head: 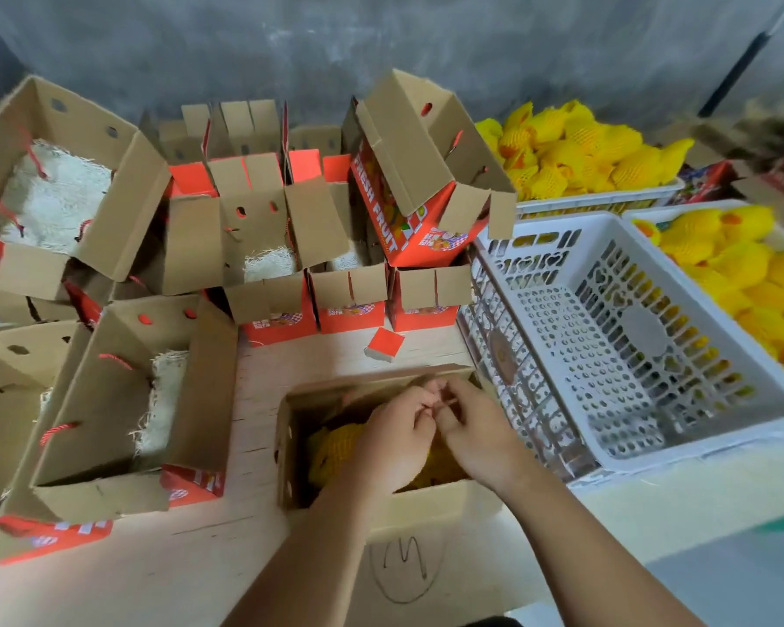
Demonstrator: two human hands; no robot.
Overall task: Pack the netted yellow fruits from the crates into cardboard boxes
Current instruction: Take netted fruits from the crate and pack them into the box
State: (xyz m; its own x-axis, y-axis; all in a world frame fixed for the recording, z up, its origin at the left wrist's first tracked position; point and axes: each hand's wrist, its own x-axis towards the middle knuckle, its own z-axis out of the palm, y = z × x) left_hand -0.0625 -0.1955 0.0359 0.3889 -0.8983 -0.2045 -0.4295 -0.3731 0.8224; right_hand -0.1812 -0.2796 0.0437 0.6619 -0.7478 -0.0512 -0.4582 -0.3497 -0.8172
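An open cardboard box (pixel 408 509) stands at the near middle of the table, with netted yellow fruits (pixel 331 450) inside it. My left hand (pixel 394 438) and my right hand (pixel 469 429) meet over the box's far wall. The fingertips of both pinch a small thin thing, seemingly a cord (pixel 446 401), which is mostly hidden by the fingers. More netted yellow fruits (pixel 738 273) fill a white crate at the right, and another heap (pixel 575 149) lies in a crate behind it.
An empty white plastic crate (pixel 607 355) sits tilted just right of the box. Several open red-and-brown boxes (pixel 263 246) with white padding crowd the left and back. One such box (pixel 408 174) lies tipped on the others. A small red card piece (pixel 384 345) lies on the table.
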